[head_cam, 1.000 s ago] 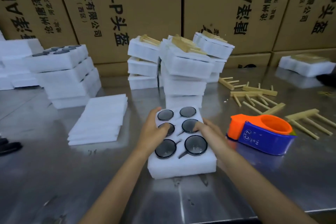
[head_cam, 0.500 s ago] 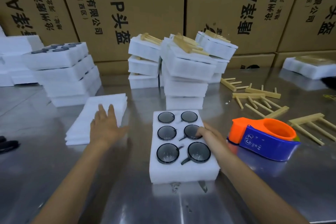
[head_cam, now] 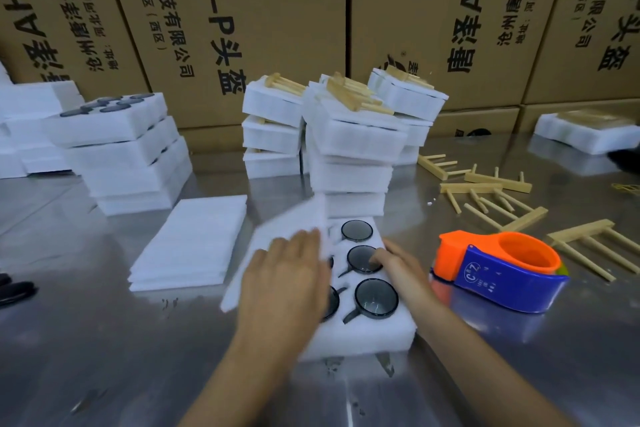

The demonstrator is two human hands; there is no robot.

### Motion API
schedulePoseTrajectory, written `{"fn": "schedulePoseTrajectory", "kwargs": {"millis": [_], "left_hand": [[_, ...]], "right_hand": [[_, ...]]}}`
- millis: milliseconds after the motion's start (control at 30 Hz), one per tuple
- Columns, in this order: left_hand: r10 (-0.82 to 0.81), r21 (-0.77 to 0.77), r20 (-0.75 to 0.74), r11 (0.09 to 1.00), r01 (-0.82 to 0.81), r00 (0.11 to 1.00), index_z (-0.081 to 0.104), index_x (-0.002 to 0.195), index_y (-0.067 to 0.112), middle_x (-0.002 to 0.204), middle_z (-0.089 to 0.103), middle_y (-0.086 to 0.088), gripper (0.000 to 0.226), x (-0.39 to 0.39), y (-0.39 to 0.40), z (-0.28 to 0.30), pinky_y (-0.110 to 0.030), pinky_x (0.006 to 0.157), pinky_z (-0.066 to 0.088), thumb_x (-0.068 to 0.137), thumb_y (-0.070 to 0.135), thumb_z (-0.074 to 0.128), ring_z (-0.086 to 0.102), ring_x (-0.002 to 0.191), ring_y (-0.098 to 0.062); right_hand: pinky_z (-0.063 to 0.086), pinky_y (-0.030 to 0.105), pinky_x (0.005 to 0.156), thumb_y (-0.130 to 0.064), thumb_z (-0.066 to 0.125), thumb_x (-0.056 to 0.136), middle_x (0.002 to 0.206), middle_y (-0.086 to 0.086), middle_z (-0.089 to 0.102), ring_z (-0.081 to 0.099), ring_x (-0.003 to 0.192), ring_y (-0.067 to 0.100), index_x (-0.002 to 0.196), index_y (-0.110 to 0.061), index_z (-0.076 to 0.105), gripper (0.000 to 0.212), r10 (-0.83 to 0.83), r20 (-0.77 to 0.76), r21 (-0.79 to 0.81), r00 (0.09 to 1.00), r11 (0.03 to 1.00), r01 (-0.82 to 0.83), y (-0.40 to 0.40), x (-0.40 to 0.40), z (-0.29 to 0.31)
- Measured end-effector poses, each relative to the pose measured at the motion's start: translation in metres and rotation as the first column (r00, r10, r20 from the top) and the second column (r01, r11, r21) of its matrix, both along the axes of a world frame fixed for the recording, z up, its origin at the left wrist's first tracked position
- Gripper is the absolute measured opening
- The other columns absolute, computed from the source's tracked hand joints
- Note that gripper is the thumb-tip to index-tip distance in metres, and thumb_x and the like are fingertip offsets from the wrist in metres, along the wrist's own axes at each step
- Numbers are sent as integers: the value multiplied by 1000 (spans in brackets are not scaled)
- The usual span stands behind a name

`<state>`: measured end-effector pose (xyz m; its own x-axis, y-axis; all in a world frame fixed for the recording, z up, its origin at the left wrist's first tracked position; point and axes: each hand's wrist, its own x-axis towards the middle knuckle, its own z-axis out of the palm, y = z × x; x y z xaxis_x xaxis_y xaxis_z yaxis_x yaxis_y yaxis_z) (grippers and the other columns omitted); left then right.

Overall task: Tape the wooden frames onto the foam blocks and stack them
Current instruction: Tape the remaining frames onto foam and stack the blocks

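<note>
**Cover sheet arrives over the foam block**

Head view: half a second ago the left hand lay flat on the pile of thin foam sheets (head_cam: 194,239) to the left. Now the left hand (head_cam: 287,274) has come across with one thin foam sheet (head_cam: 277,236), blurred with motion, and is laying it over the left half of the foam block (head_cam: 363,326) at the centre of the desk (head_cam: 104,340). The fingers look straight and pressed together on top of the sheet; whether the thumb hooks under its edge I cannot tell. The right hand (head_cam: 398,267) has stayed where it was, fingertips resting on the block's right side at the middle dark lens (head_cam: 363,258), steadying it without curling round anything.

The change suggests the lenses are being covered before any frame goes on. Taping has not started on this block: the orange and blue tape dispenser (head_cam: 498,270) sits untouched just right of it, and loose wooden frames (head_cam: 485,191) lie scattered further right. Likely next, the sheet must be squared to the block, then a frame fetched.

Behind, finished stacks of foam blocks (head_cam: 349,146) carry wooden frames on top, in front of cardboard cartons (head_cam: 277,11). More lens-filled blocks (head_cam: 117,149) wait at the left.
</note>
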<state>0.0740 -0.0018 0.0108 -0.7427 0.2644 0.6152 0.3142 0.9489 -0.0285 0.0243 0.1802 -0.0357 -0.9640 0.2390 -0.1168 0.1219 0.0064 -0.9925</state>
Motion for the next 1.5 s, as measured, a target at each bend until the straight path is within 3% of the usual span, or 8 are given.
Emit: {"fn": "schedulePoseTrajectory", "kwargs": {"millis": [267, 533, 767, 933, 1133, 1267, 1400, 1500], "left_hand": [[-199, -206, 271, 944, 258, 942, 60, 128, 21, 124, 62, 1, 42, 27, 50, -16, -36, 86, 49, 97, 44, 43, 59, 105, -21], [-471, 371, 407, 868, 329, 783, 62, 125, 37, 126, 63, 15, 49, -24, 32, -2, -30, 96, 43, 94, 64, 34, 50, 116, -7], [-224, 52, 590, 969, 240, 776, 32, 152, 30, 161, 25, 2, 54, -101, 39, -15, -41, 117, 10, 103, 52, 30, 16, 148, -16], [-210, 20, 566, 970, 241, 797, 23, 154, 35, 163, 17, 5, 56, -105, 36, -29, -40, 118, 2, 102, 55, 20, 10, 149, -13], [-219, 30, 540, 970, 242, 813, 23, 153, 38, 163, 17, 9, 54, -104, 37, -29, -36, 117, -1, 102, 54, 20, 8, 146, -6], [-238, 45, 519, 967, 252, 821, 25, 152, 39, 161, 19, 12, 55, -106, 36, -32, -31, 113, -3, 100, 56, 18, 7, 144, -3], [-237, 42, 508, 967, 251, 828, 26, 151, 40, 160, 20, 13, 57, -108, 36, -33, -29, 111, -3, 97, 58, 16, 8, 143, -3], [-230, 44, 506, 969, 242, 831, 27, 150, 40, 159, 21, 12, 56, -106, 37, -33, -30, 112, -2, 98, 57, 18, 10, 144, -5]], "right_hand": [[52, 29, 66, -44, 64, 80, 93, 5, 77, 74, 81, 20, 96, -17, 77, 34, 79, 84, -247, 993, 967, -56, 4, 2, 4], [49, 47, 102, -12, 70, 89, 119, 18, 68, 65, 112, 35, 122, -8, 65, 34, 44, 29, -100, 999, 994, -41, 7, 2, 12], [45, 24, 85, -13, 65, 90, 114, 3, 67, 60, 99, 13, 113, -15, 68, 23, -22, -73, 263, 997, 964, 40, 25, -29, 47], [46, 31, 68, -18, 58, 84, 75, 7, 63, 57, 74, 20, 85, 2, 70, 23, -71, -80, 558, 994, 823, 104, 87, -82, 89], [49, 39, 91, -23, 63, 91, 135, 21, 54, 54, 117, 34, 132, 1, 53, 48, -262, 272, 888, 926, 439, -136, 164, -130, 76], [46, 38, 97, -18, 62, 94, 135, 19, 55, 53, 123, 34, 131, 1, 55, 42, -224, 453, 868, 863, 333, -369, 174, -134, 53], [52, 34, 87, -23, 65, 91, 125, 15, 62, 61, 113, 29, 120, -3, 60, 35, -293, 316, 949, 902, 109, -297, 176, -129, 48], [49, 35, 75, -10, 65, 88, 112, 19, 67, 63, 103, 33, 102, -1, 63, 18, -260, 221, 972, 940, 135, -191, 172, -131, 58]]}}
